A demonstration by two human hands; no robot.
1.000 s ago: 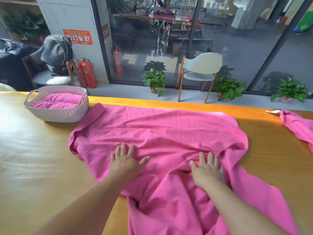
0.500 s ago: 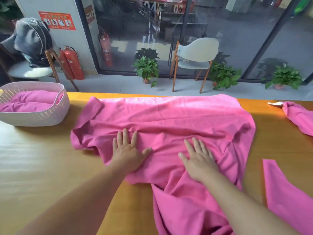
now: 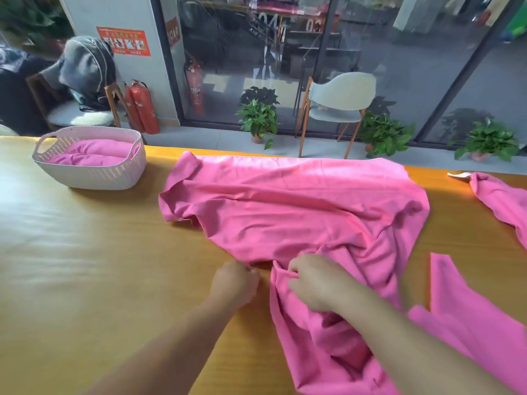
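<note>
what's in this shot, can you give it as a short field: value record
surface: wooden table
pink cloth: spread across the table's middle, wrinkled, near part bunched up
left-hand grip: fingers curled at the cloth's near edge, seemingly pinching it
right-hand grip: fingers curled round a fold of the cloth
basket: far left on the table, holds pink fabric
second cloth: pink, at the table's right side, untouched
</note>
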